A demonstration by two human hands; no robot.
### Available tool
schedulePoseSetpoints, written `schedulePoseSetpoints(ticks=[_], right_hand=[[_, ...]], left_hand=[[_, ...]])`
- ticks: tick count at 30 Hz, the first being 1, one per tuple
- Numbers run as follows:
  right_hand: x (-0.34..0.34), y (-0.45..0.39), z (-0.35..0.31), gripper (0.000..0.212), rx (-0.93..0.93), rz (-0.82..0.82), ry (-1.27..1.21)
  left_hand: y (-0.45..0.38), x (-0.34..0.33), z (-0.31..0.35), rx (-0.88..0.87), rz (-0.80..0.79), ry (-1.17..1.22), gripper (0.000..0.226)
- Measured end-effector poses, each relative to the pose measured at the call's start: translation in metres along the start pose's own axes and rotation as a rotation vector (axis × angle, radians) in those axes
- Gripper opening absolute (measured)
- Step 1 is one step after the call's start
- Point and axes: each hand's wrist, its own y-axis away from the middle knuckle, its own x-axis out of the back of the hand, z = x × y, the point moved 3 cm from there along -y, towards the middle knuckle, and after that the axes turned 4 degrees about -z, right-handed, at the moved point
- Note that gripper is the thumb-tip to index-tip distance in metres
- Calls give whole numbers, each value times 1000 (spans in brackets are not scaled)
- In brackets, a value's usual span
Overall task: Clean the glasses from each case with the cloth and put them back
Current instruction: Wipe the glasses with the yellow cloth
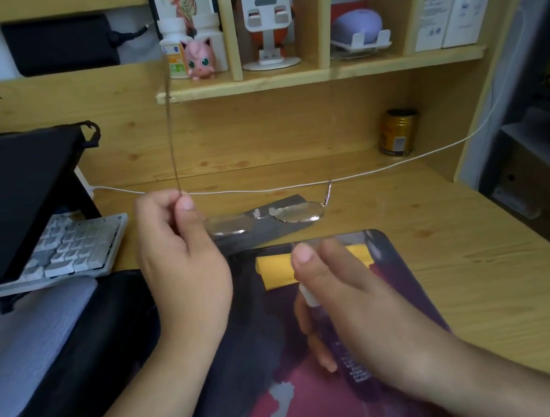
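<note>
Glasses (264, 217) with a thin metal frame hung above the wooden surface (449, 254), held up in front of the person, their long axis running left to right across the view with the lenses facing back toward the camera. The left hand (181, 256) pinched the frame at its left end, thumb and forefinger closed where one temple rose straight up toward the shelf (318, 75); the other temple stuck up at the far right lens, free of any hold. The right hand (341, 291) sat lower and nearer the camera, its fingers (315, 340) curled round a small purple spray bottle (341, 337), thumb on top, the nozzle apparently aimed up and away at the lenses just beyond it. A yellow cloth (275, 272) lay folded on the dark mat (400, 282) directly under the right hand, so that hand looked the nearer one for picking it up once spraying was done. Behind the glasses, a grey case (283, 230) lay flat.
</note>
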Motion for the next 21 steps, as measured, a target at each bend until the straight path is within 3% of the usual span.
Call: schedulePoseSetpoints(ticks=[4,6,9,12,18,21], right_hand=[[-6,0,6,43,152,64,247],[-6,-2,9,48,257,98,337],[-7,-3,10,38,365,69,217],[-10,-6,9,37,321,46,96],[-7,-14,9,83,134,118,30],[-6,-14,10,93,86,133,4]], left_hand=[[0,-2,-12,546,18,280,18],[3,-4,-11,701,7,408,22],[6,-6,-9,782,-38,516,17],[10,-9,-6,846,-122,561,24],[21,-16,6,980,-296,663,19],[21,-15,9,979,-329,648,12]])
